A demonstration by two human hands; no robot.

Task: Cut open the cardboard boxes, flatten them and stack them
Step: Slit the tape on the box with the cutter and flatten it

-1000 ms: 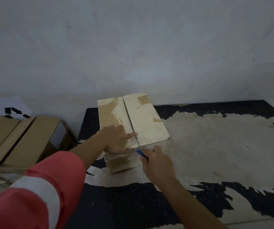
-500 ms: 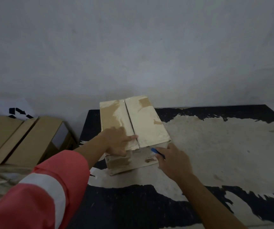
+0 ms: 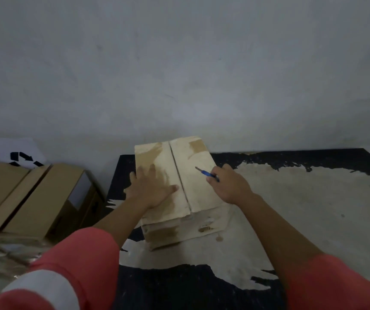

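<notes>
One cutter (image 3: pixel 206 173) in right hand (image 3: pixel 228 186) points far-left, seemingly.

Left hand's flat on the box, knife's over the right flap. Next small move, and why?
Probably lower the knife tip onto the far end of the seam and draw it toward you: the right hand holds the blade over the right flap, off the seam, both flaps lie closed, and the left hand braces the left flap. Whether the seam is already cut I cannot tell.
</notes>
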